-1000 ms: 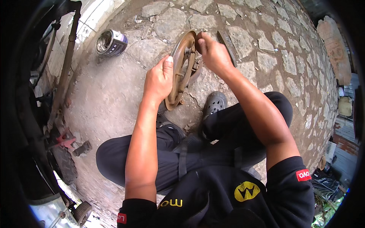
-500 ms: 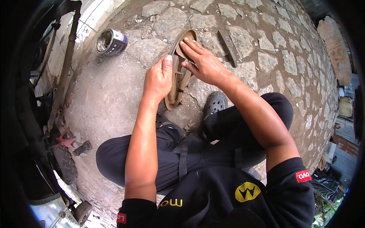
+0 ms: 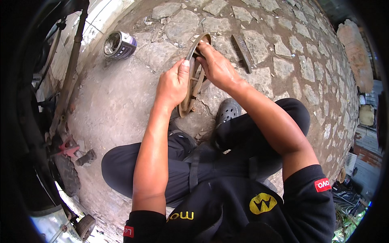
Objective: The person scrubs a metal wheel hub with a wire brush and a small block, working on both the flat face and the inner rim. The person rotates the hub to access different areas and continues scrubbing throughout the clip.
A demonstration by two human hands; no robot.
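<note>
My left hand (image 3: 172,84) is closed on the left edge of a long, rusty metal part (image 3: 185,106) with a raised, curved rim, its thumb lying along the rim. The part stands tilted in front of my feet, its rounded end pointing away from me. My right hand (image 3: 219,69) reaches into that far end, fingers bent and pressed together against the inner side. Its fingertips are partly hidden by the rim, and whatever may lie under them cannot be made out. Right of the part, a dark, narrow brush-like tool (image 3: 242,53) lies on the stones.
An open paint can (image 3: 119,44) stands at the far left. Dark machine parts and a metal frame (image 3: 69,77) line the left side, near a red metal piece (image 3: 69,146). Flat stones (image 3: 283,68) pave the ground to the right. My clog (image 3: 227,111) is close below the part.
My right hand's fingers have gone from lying straight on the part's far end to bent behind its rim. The part has turned slightly; my left hand has shifted a little right with it.
</note>
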